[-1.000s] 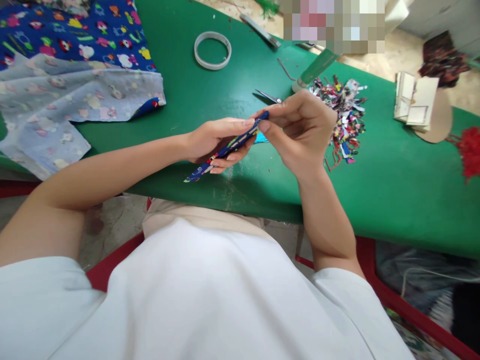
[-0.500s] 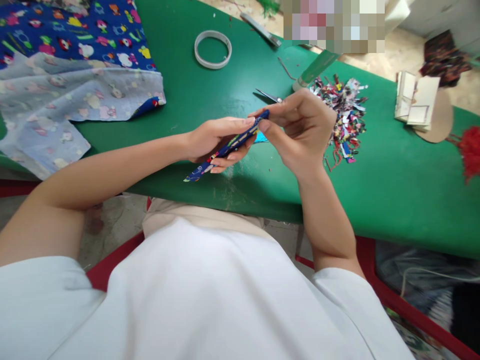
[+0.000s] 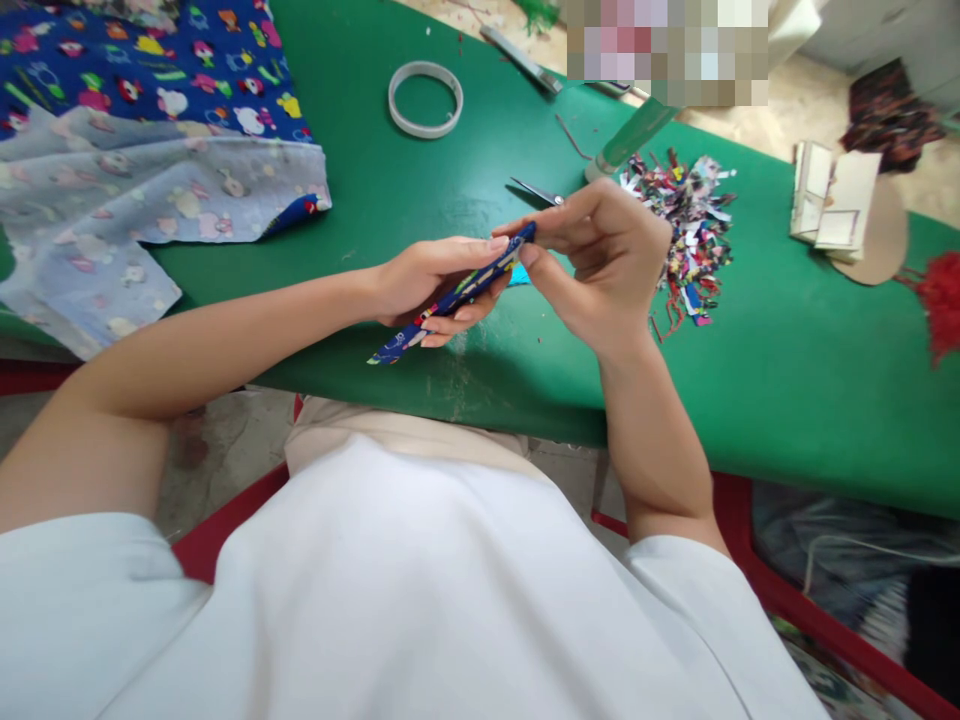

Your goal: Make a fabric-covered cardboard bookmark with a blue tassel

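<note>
A narrow folded strip of blue patterned fabric (image 3: 450,298) slants across the middle, above the green table's front edge. My left hand (image 3: 420,280) is closed round it, thumb on top and fingers beneath. At the strip's upper right end, my right hand (image 3: 604,265) pinches the tip between thumb and fingers. A small bright blue piece (image 3: 519,275) shows behind the strip; its kind is unclear. Just beyond my right hand lie scissors (image 3: 538,191), their handles hidden. A larger sheet of the same printed fabric (image 3: 165,165) lies at the left, partly folded over to its pale underside.
On the green table (image 3: 750,390) are a roll of clear tape (image 3: 425,98), a box cutter (image 3: 523,60) and a heap of fabric scraps (image 3: 686,230). A green tube (image 3: 634,138) stands behind my right hand. Cream card pieces (image 3: 832,200) and red fibres (image 3: 941,305) are at the right.
Almost nothing differs. The fingers of my right hand have shifted very slightly at the strip's upper end; my left hand keeps its hold in the same place.
</note>
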A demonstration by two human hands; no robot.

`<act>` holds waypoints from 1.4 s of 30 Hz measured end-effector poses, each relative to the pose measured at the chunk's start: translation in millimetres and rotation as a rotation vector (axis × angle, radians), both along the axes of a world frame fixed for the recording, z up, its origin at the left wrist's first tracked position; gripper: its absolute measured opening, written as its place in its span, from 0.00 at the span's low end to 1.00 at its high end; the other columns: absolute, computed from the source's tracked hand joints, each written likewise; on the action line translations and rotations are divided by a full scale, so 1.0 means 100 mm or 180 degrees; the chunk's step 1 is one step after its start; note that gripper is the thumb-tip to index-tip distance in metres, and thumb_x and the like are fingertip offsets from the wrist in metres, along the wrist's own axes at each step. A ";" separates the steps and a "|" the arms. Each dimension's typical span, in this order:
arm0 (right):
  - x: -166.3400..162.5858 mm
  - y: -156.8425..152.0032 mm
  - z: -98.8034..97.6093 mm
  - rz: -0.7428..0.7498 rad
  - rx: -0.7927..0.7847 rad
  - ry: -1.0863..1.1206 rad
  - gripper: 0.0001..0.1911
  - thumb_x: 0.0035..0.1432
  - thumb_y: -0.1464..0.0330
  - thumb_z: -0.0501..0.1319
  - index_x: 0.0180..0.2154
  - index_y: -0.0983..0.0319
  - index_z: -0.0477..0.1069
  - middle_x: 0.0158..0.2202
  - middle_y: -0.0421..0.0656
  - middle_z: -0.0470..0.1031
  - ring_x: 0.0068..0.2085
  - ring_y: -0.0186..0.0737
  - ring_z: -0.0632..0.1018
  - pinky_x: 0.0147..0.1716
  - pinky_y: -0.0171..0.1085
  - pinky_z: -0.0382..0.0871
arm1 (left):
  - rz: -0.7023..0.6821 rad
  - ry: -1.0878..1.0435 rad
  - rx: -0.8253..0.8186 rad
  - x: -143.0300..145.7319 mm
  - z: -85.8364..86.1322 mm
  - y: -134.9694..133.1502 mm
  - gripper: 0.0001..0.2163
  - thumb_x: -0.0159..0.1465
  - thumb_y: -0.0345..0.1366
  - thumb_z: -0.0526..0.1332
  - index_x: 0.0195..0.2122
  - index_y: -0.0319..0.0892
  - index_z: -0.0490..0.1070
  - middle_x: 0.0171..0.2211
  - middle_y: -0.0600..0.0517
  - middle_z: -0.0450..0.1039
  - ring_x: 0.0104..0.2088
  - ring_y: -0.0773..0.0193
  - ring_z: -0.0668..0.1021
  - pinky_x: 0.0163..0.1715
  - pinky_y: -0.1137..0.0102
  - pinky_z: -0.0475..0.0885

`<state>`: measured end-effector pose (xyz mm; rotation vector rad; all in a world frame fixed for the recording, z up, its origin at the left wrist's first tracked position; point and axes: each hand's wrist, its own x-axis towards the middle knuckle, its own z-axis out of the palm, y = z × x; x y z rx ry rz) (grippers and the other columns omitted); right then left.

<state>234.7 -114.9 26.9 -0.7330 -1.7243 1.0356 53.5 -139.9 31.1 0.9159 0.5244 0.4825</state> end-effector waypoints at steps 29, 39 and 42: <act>0.01 0.01 -0.01 0.0058 0.0229 -0.0078 0.19 0.44 0.56 0.76 0.29 0.55 0.68 0.29 0.35 0.80 0.33 0.39 0.83 0.37 0.41 0.84 | -0.0043 0.0034 0.0079 0.00 0.04 -0.01 0.19 0.74 0.39 0.37 0.32 0.39 0.59 0.16 0.58 0.61 0.09 0.75 0.59 0.10 0.80 0.59; -0.02 -0.03 -0.09 -0.0369 0.0624 -0.0423 0.15 0.57 0.53 0.67 0.36 0.54 0.67 0.36 0.42 0.80 0.38 0.42 0.82 0.40 0.44 0.80 | 0.0005 -0.0005 0.0246 -0.02 0.01 0.03 0.19 0.75 0.42 0.38 0.33 0.39 0.60 0.17 0.58 0.62 0.10 0.75 0.60 0.12 0.80 0.60; -0.02 -0.05 -0.09 -0.0886 0.1186 -0.0619 0.14 0.60 0.54 0.64 0.39 0.55 0.67 0.38 0.44 0.77 0.41 0.41 0.80 0.38 0.42 0.78 | 0.0064 0.0019 0.0289 -0.02 -0.01 0.04 0.19 0.74 0.44 0.38 0.33 0.40 0.60 0.17 0.57 0.62 0.10 0.74 0.60 0.11 0.78 0.61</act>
